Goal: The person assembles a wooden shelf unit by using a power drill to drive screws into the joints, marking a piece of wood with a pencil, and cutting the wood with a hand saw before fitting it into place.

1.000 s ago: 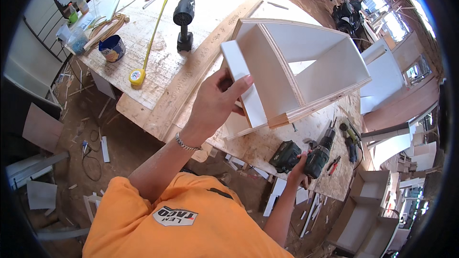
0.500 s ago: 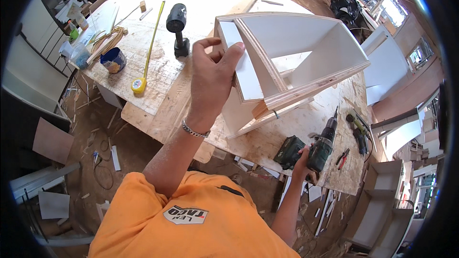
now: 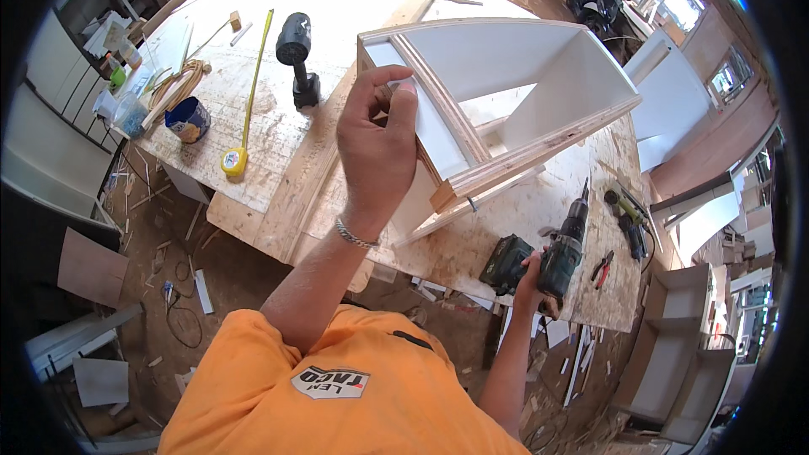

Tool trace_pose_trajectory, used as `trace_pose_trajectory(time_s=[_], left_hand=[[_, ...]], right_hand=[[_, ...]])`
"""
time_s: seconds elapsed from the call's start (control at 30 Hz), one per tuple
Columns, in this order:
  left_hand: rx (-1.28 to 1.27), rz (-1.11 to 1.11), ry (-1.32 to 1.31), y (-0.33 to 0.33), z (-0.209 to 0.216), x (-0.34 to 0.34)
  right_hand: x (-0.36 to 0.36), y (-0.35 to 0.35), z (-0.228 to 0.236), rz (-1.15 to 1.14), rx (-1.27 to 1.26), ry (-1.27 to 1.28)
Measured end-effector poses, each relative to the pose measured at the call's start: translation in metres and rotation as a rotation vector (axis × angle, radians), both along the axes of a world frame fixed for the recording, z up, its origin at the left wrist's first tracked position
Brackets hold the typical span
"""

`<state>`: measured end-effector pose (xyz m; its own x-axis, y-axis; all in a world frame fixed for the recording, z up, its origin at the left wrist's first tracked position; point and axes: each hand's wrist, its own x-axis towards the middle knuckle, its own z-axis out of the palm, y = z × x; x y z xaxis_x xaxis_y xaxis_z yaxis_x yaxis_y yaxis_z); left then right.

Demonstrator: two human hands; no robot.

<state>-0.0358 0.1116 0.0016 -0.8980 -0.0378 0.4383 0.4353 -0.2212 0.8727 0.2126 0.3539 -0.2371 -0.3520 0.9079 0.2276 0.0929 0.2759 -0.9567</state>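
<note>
A white-faced plywood cabinet box (image 3: pixel 539 76), open at the top, rests tilted on the workbench (image 3: pixel 253 67). Over its left end my left hand (image 3: pixel 375 143) is closed, thumb and index finger brought together above a narrow white strip (image 3: pixel 442 131). Whatever the pinch may hold is hidden. Beneath the box's near corner a small wood block (image 3: pixel 442 195) shows. My right hand (image 3: pixel 528 286) grips a dark cordless drill (image 3: pixel 563 257) at the bench's near right edge, its bit pointing away from me.
A second cordless tool (image 3: pixel 299 59) stands left of the box, beside an extended yellow tape measure (image 3: pixel 234 160). A blue paint can (image 3: pixel 187 120) and coiled hose (image 3: pixel 179 84) lie farther left. Pliers (image 3: pixel 602 270) and a green-bodied power tool (image 3: pixel 628 223) lie right of the drill. Offcuts litter the floor.
My left index finger has come over the edge onto the white strip's side, meeting the thumb. The scene has shifted slightly left. My right hand keeps its hold on the drill.
</note>
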Motion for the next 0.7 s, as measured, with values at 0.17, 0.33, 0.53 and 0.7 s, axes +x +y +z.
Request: trace_pose_trajectory(time_s=[0.17,0.33,0.53,0.7], left_hand=[[-0.055,-0.107,-0.033,-0.005,0.009,-0.001],[-0.317,-0.383,0.274,-0.05,0.019,-0.02],[-1.17,0.004,0.778,-0.07,0.051,-0.038],[-1.145,0.017,1.343,-0.063,0.069,-0.07]], right_hand=[[-0.005,-0.011,0.012,-0.029,-0.007,0.034],[-0.003,-0.006,0.006,-0.02,0.058,0.0],[-0.002,-0.005,0.004,-0.005,0.056,0.03],[0.001,0.004,-0.007,0.015,0.069,0.072]])
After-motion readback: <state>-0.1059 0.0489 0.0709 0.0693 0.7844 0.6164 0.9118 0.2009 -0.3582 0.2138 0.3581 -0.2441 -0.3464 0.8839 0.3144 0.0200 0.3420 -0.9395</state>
